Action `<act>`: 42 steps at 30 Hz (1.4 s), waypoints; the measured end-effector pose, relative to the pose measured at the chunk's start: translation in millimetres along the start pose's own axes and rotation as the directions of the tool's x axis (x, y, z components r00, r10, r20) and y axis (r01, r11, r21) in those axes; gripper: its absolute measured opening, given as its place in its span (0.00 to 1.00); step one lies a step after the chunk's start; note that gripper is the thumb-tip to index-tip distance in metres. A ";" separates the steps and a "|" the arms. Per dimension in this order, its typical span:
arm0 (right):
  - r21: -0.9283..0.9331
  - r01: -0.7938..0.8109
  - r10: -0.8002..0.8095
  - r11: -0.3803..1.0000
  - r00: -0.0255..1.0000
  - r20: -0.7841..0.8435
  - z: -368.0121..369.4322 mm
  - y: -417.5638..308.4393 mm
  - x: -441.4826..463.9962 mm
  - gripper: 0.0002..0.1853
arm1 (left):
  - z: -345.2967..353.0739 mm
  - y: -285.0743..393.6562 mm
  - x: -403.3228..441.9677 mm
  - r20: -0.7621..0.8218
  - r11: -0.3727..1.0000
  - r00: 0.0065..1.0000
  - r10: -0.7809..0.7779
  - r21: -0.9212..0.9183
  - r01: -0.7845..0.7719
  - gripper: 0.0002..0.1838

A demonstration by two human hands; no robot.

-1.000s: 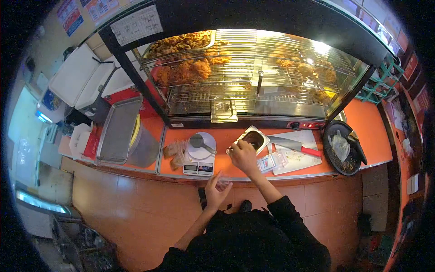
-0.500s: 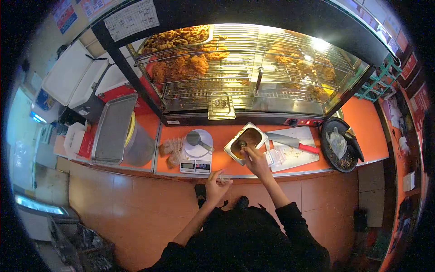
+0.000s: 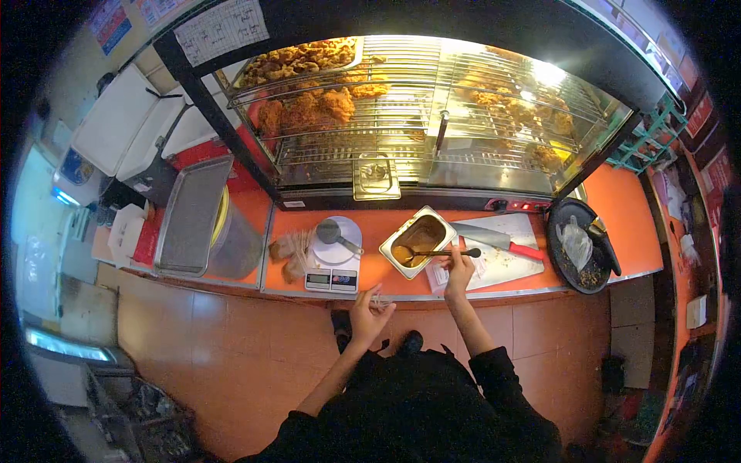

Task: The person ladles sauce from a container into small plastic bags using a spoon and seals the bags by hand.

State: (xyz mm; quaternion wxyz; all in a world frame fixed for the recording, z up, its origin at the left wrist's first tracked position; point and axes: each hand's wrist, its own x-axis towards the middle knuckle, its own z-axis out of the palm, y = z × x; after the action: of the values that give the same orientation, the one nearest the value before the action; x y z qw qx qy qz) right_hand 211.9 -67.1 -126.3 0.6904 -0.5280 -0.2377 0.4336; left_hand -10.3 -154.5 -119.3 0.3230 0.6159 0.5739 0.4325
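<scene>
My right hand [image 3: 458,273] grips the handle of a spoon [image 3: 438,253], whose bowl end dips into brown sauce [image 3: 403,253]. The sauce sits in a steel container [image 3: 442,222] on the orange counter. My left hand [image 3: 369,315] is in front of the counter edge, fingers closed around a small clear plastic piece [image 3: 378,302]; whether it is a bag or a cup I cannot tell. Behind that hand stands a kitchen scale [image 3: 332,279], with a dark grey scoop [image 3: 329,231] lying on its round white plate.
A knife with a red handle [image 3: 526,252] lies on a white cutting board [image 3: 519,228]. At the right is a black stone mortar [image 3: 553,235] holding a plastic bag. The glass warming cabinet [image 3: 386,116] with fried chicken lines the back; a metal tray [image 3: 193,216] leans at left.
My right hand has moved right and slightly toward me, so the spoon now lies across the container with its handle showing. My left hand has hardly moved.
</scene>
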 end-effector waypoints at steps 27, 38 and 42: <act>0.423 -0.095 0.115 0.901 0.993 -0.022 19.1 -83.8 6.0 0.13 | -50.2 47.4 99.6 -0.227 0.994 0.970 0.085 -0.050 -0.099 0.27; 0.417 -0.122 0.190 0.901 0.973 -0.128 11.7 -78.3 9.0 0.12 | -33.2 58.3 121.7 -0.227 0.975 0.961 0.159 -0.116 -0.188 0.23; 0.478 -0.059 0.104 0.876 0.992 -0.068 24.5 -106.4 20.1 0.13 | -24.5 67.5 140.1 -0.124 0.977 0.979 0.160 -0.120 -0.175 0.28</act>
State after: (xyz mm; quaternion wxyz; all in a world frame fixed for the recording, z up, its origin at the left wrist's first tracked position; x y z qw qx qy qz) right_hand 239.9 -44.3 -21.3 0.7900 -0.3714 -0.0698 0.4828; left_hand -8.1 -27.7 -26.0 0.2917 0.6142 0.5078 0.5290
